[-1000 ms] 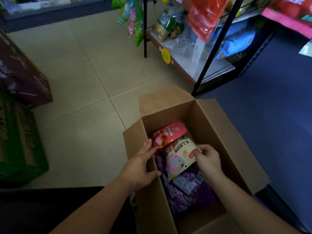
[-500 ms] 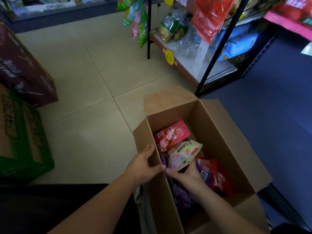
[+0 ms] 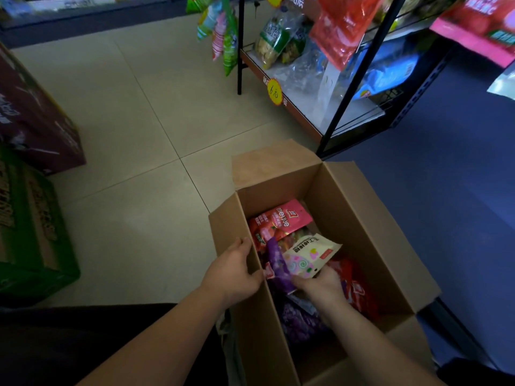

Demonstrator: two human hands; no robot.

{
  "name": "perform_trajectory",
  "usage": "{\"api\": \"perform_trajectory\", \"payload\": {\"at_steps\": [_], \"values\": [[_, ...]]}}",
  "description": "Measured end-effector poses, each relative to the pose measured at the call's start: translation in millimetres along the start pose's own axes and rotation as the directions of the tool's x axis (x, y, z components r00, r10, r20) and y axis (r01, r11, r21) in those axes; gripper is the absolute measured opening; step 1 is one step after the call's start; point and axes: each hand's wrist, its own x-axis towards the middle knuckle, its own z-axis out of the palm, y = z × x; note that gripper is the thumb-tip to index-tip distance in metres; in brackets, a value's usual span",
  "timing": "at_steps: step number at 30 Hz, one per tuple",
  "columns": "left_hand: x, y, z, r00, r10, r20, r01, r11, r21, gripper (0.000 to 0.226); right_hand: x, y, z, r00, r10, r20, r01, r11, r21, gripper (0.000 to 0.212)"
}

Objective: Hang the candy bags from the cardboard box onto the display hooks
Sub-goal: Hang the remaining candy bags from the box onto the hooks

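An open cardboard box (image 3: 362,218) stands on the floor with several candy bags inside. My right hand (image 3: 320,285) is inside the box and grips the lower end of a cream bag with swirl lollipops (image 3: 309,256), together with a purple bag (image 3: 277,263). A pink bag (image 3: 281,222) lies at the far end; red bags (image 3: 359,288) lie on the right. My left hand (image 3: 237,270) holds the box's left wall, thumb inside. Hanging bags (image 3: 223,32) fill the display rack's (image 3: 359,76) hooks above.
A dark red carton (image 3: 36,118) and a green carton (image 3: 28,235) stand on the tiled floor at the left. The rack's low shelf (image 3: 292,107) with a yellow price tag (image 3: 274,91) is just beyond the box. Blue flooring (image 3: 446,190) lies to the right.
My right hand shifted from the cream bag's top edge to its lower end and lifted it a little, with a purple bag rising beside it. Red bags became visible on the right.
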Motion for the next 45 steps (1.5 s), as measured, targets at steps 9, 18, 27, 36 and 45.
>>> {"api": "perform_trajectory", "payload": {"at_steps": [9,18,27,36,45], "values": [[-12.1,23.1,-2.8,0.971,0.218,-0.099,-0.195,0.960,0.200,0.076,-22.1,-21.2,-14.0,0.981,-0.193,0.021,0.193,0.967,-0.165,0.044],[-5.4,78.0,5.0,0.962,0.271,-0.018,-0.271,0.952,-0.143,0.081,-89.0,-74.5,-85.6,0.878,-0.359,0.317,0.437,0.872,-0.220,0.041],[-42.4,176.1,-74.7,0.871,0.478,0.115,-0.470,0.878,-0.087,0.022,-139.9,-136.9,-176.7,0.843,-0.509,0.172,0.537,0.810,-0.237,0.013],[-51.2,218.6,-108.7,0.803,0.595,-0.028,-0.593,0.803,0.060,0.013,-150.7,-177.5,-201.7,0.798,-0.593,-0.107,0.598,0.757,0.263,0.021],[-52.1,259.9,-112.5,0.739,0.661,-0.126,-0.660,0.749,0.057,0.015,-172.5,-199.0,-247.4,0.751,-0.572,-0.330,0.660,0.638,0.396,0.010]]}}
